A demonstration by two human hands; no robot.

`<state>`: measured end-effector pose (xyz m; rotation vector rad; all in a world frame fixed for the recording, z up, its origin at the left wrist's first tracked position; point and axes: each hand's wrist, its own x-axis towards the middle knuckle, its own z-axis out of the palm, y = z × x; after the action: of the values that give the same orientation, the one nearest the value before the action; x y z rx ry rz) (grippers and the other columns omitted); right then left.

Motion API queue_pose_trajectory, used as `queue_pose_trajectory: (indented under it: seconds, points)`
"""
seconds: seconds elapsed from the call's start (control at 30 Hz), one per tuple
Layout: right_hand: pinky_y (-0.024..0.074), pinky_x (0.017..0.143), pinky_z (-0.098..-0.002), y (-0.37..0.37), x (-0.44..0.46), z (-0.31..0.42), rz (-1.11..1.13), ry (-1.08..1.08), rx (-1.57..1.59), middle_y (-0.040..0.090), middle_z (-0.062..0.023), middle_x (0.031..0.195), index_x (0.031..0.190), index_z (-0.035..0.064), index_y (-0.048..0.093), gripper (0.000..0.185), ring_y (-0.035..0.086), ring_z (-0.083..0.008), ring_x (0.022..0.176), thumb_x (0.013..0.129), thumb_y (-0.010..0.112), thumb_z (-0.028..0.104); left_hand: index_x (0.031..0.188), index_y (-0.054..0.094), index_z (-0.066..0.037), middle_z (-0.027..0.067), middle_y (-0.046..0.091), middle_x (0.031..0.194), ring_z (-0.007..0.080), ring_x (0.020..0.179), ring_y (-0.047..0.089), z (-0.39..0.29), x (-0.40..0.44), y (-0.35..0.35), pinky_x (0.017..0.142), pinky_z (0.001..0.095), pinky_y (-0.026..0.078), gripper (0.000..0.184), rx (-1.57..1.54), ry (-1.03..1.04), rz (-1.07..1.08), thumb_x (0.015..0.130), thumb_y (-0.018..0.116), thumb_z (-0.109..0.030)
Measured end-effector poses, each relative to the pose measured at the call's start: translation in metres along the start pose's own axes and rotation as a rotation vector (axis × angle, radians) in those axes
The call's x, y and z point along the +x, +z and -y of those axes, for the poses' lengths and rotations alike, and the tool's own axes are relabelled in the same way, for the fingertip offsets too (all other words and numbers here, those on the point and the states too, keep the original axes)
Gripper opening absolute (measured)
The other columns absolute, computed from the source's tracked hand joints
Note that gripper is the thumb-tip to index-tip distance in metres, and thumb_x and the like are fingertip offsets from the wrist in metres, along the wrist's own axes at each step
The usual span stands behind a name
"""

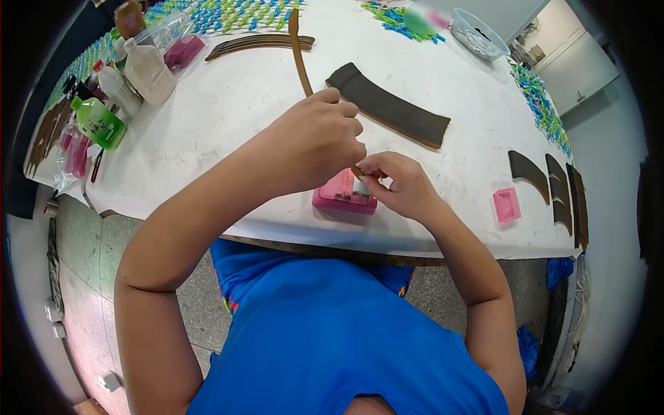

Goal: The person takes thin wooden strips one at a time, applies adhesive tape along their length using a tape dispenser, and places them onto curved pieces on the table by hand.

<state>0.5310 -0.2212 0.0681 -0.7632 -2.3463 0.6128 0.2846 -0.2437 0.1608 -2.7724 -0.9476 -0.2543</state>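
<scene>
A long, thin brown strip (301,62) runs from the far side of the table down to my left hand (325,138), whose curled fingers close around it. The strip's near end shows just past that hand, pinched between the thumb and fingers of my right hand (401,183). Directly below both hands is a pink box (344,206) with small parts in it, partly covered by my fingers. Beyond my hands lies a wide dark curved piece (394,107) with a brown edge. A stack of curved strips (259,44) rests behind the long strip's left side.
Bottles, including a green one (99,124), and plastic bags crowd the table's left side. A small pink tray (507,206) and dark curved pieces (529,176) lie at right. A clear bowl (478,34) stands at back right, near blue and green clips (543,100).
</scene>
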Motion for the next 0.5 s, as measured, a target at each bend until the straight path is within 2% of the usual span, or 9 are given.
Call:
queue_pose_trajectory:
  seconds: [0.27,0.5]
  points:
    - [0.0587,0.073,-0.0350,-0.015,-0.015,-0.012,0.086,-0.038,-0.093,0.073,-0.0096,0.093,0.108,0.0048,0.077,0.024,0.071,-0.0233,0.084,0.086,0.074,-0.004,0.097,0.078,-0.008,0.0079,0.072,0.089,0.0265,0.090,0.069,-0.001,-0.033,0.072,0.081,0.0402,0.056,0.019,-0.257,-0.081,-0.201,0.079,0.073,-0.003]
    - [0.0583,0.073,-0.0359,-0.024,-0.024,-0.017,0.073,-0.079,-0.136,0.073,-0.0086,0.093,0.105,0.0065,0.079,0.024,0.070,-0.0245,0.089,0.085,0.074,-0.005,0.099,0.077,-0.007,0.0094,0.072,0.091,0.0285,0.086,0.069,-0.012,-0.032,0.090,0.076,0.0413,0.057,0.021,-0.334,-0.088,-0.304,0.078,0.075,-0.004]
